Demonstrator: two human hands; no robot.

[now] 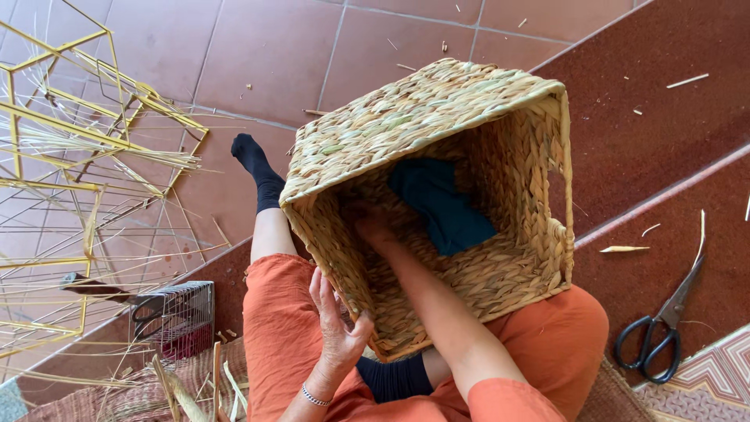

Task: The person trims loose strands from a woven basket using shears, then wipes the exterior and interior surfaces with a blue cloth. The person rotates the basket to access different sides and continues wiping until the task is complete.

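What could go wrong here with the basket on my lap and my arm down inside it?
The woven basket lies tipped on the lap, braced only by the left hand at its rim; it might roll off. The right hand works deep inside near a dark blue cloth, where stiff fibre ends could scratch. The black-handled scissors lie loose on the red step by the knee, easy to knock.

Square woven straw basket (437, 125) tipped on lap.
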